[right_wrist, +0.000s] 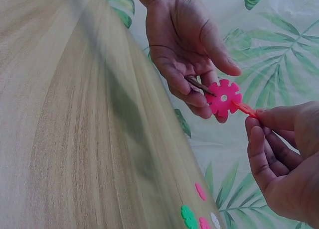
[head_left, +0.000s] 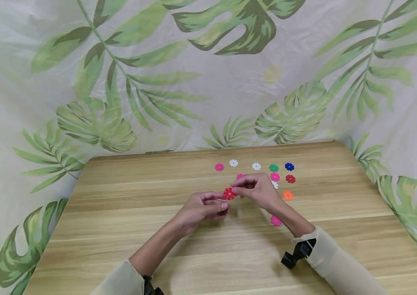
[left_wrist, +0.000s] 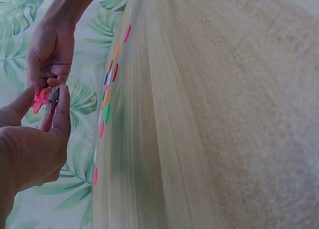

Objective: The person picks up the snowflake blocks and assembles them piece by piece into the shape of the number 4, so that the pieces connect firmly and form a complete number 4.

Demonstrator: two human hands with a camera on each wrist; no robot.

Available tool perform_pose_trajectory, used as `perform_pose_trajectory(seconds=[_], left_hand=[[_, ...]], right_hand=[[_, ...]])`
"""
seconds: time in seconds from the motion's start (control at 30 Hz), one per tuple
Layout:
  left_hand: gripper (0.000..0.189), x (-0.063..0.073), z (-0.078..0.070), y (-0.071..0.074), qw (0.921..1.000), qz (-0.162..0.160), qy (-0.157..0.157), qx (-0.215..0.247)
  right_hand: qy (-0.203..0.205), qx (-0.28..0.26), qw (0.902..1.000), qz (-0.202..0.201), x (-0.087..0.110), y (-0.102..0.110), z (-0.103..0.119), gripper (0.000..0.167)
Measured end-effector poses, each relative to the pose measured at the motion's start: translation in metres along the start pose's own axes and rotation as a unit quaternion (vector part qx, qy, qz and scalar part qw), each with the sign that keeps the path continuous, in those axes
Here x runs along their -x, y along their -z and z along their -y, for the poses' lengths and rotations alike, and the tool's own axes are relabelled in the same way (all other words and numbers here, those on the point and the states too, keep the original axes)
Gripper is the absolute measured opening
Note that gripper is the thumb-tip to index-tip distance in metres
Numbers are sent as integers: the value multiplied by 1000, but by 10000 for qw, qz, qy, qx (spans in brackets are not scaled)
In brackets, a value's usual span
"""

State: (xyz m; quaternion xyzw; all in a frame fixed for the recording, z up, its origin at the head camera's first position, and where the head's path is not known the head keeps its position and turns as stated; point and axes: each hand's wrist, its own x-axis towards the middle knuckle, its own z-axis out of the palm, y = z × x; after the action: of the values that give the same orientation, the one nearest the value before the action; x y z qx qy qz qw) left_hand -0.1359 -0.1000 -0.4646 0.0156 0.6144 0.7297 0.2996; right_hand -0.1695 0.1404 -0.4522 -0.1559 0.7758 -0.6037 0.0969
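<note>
Notched flower-shaped plastic discs are held between both hands above the table. The right hand (head_left: 258, 190) pinches a red disc (head_left: 229, 193) between thumb and index finger. In the right wrist view this red disc (right_wrist: 245, 109) stands edge-on against a pink disc (right_wrist: 224, 98), meeting at their notches. A dark disc (left_wrist: 53, 100) meets the other side of the pink one, and the left hand (head_left: 202, 211) holds it in its curled fingers. How deep the notches are pushed together cannot be told.
Loose discs lie flat on the wooden table (head_left: 120, 192), mostly behind and right of the hands: white (head_left: 256, 166), green (head_left: 273, 168), blue (head_left: 289, 166), orange (head_left: 287, 195) and several pink ones. A leaf-print cloth (head_left: 179, 94) hangs behind the table's far edge.
</note>
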Motion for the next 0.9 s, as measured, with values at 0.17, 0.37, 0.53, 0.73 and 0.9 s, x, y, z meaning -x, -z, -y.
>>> perform_pose_trajectory(seconds=[0.17,0.37,0.53,0.73,0.9], left_hand=[[36,-1,1,-2,10000,26,-36,38],[31,-2,-1,-4,9999,-52,-132,-10],[29,-2,0,-2,9997,-79,-210,-3],[27,-2,-1,1,9996,-151,-199,109],[28,-1,-1,2,9996,-175,-152,147]], right_hand=[[10,-43,10000,5,0,-1,1,11],[66,-147,9999,39,-1,-2,-1,11],[52,-25,10000,29,0,0,0,13],[123,113,9997,196,3,9,-6,16],[-108,426,9986,301,11,22,-15,19]])
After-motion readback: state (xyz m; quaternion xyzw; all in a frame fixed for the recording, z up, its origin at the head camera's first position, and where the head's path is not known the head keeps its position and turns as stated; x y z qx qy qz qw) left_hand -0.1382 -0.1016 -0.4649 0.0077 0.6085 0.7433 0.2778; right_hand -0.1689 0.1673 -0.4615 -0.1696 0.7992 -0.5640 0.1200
